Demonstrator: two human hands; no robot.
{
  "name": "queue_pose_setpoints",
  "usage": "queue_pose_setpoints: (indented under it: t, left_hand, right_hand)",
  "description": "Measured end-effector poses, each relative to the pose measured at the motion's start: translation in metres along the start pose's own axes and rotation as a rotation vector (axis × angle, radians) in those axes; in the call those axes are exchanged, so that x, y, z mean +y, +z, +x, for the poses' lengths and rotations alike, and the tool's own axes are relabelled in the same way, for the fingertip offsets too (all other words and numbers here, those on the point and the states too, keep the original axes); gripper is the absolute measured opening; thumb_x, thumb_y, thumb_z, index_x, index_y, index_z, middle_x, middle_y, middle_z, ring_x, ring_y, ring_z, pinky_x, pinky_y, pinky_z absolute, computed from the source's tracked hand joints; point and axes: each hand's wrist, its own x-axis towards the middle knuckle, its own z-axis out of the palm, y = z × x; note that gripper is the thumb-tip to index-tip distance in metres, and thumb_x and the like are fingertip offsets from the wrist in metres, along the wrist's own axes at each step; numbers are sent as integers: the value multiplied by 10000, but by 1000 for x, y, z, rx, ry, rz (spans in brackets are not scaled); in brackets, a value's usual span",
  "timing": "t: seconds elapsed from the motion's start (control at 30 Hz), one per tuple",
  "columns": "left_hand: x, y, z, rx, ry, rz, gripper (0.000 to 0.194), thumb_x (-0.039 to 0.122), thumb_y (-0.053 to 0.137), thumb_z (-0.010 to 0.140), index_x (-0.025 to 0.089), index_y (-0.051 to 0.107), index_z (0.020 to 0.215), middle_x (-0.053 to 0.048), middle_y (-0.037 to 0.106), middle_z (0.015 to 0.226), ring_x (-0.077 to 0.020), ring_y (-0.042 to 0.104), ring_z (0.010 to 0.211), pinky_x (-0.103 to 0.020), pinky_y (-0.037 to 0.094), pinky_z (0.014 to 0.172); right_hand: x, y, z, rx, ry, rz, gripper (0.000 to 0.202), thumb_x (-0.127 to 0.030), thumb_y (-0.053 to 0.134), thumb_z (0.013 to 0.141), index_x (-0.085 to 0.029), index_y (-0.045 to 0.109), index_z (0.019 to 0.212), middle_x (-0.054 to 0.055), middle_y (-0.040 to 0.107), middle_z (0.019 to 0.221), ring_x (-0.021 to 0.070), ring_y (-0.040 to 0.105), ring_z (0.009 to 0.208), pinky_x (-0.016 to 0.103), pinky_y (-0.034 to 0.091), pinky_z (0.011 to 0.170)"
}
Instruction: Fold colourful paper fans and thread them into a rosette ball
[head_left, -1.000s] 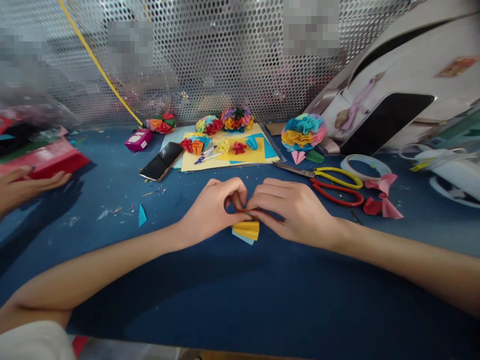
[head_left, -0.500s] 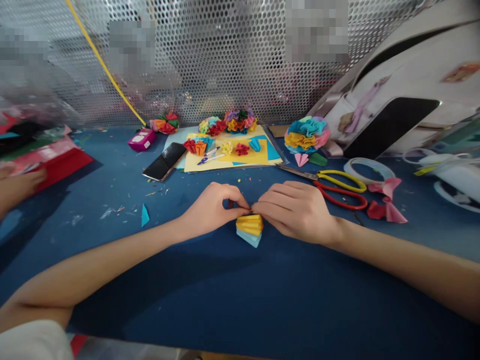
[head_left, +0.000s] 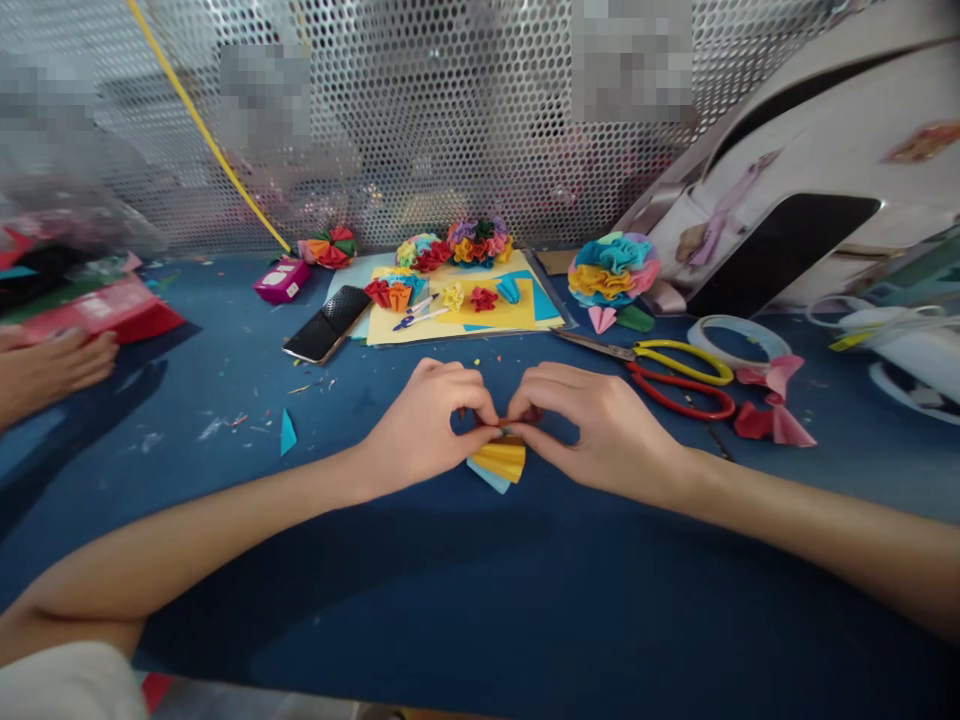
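Observation:
My left hand (head_left: 427, 425) and my right hand (head_left: 604, 425) meet over the blue table, thumbs and forefingers pinched close together. Between them is a small folded paper piece (head_left: 501, 460), pleated, with a yellow layer over a light blue one. Its top end sits in both pinches, and a bit of orange shows between the fingertips. The fingers hide most of that upper end. Beyond my right hand lie scissors (head_left: 679, 375) with one yellow and one red handle loop. A blue paper scrap (head_left: 288, 432) rests left of my left forearm.
Colourful paper flowers (head_left: 480, 242) and pens stand on yellow sheets (head_left: 390, 328) at the back, beside a phone (head_left: 326, 325) and purple box (head_left: 283, 279). A tape roll (head_left: 739, 340), pink bow (head_left: 780, 400) and pale bag (head_left: 825, 130) are right. Another person's hand (head_left: 64, 365) is far left.
My right hand has turned from laid-over fingers to a thumb-and-forefinger pinch, and the folded paper has tilted and is more covered. The other person's hand at left has shifted and spread flatter.

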Motion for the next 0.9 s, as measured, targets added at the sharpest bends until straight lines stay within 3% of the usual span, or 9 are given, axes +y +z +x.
queue_pose_setpoints:
  t: [0.2,0.4,0.47,0.53,0.63,0.7,0.77,0.9]
  left_hand:
    - [-9,-5,5,-116,-23,-234,86,103,765,833,185,789,820,-19,762,861,-162,671,833,-286,491,798]
    - [-13,-8,8,-181,-108,-399,62,158,746,808,176,806,812,-29,770,841,-149,669,766,-277,515,729]
    - [-13,-7,9,-175,-145,-419,56,155,747,789,167,802,786,-30,768,808,-144,651,735,-275,507,703]
    - [-11,-6,8,-126,-154,-394,54,142,747,780,162,793,759,-26,760,767,-136,628,706,-268,486,679]
    - [-6,-5,7,-6,-78,-263,94,102,737,784,171,789,747,-12,741,730,-125,586,677,-260,447,656]
    - [-2,-4,5,57,-10,-158,116,84,736,790,178,784,742,-3,729,720,-123,569,667,-265,432,663]
    - [-1,-3,4,80,18,-76,115,97,754,802,186,776,733,5,723,717,-126,573,671,-284,431,703]
    - [-3,-5,4,12,13,-72,104,114,754,828,196,775,769,-3,748,788,-152,632,753,-315,454,791]
  right_hand:
    - [2,0,0,75,-280,-287,202,-154,516,1019,-186,635,859,39,660,785,177,567,738,310,422,633]
    - [9,-13,0,129,-682,-593,175,-147,567,1023,-220,661,895,-16,674,768,138,587,746,319,381,604]
    - [9,-15,1,112,-658,-584,178,-154,552,1032,-221,663,910,-13,686,786,140,588,745,321,385,604]
    - [8,-13,3,86,-513,-503,191,-167,524,1043,-213,661,919,5,697,814,153,597,756,322,401,615]
    - [3,-9,5,69,-259,-294,172,-204,526,1043,-192,647,921,33,698,854,164,623,777,311,429,640]
    - [1,-7,5,51,-184,-225,143,-202,540,1031,-180,642,934,42,697,875,170,641,796,305,432,646]
    - [1,-6,4,39,-186,-249,145,-186,534,1028,-171,647,938,50,700,879,176,644,794,309,422,640]
    - [3,-8,3,73,-318,-405,217,-142,497,1028,-173,661,889,45,700,826,174,588,721,328,389,609]
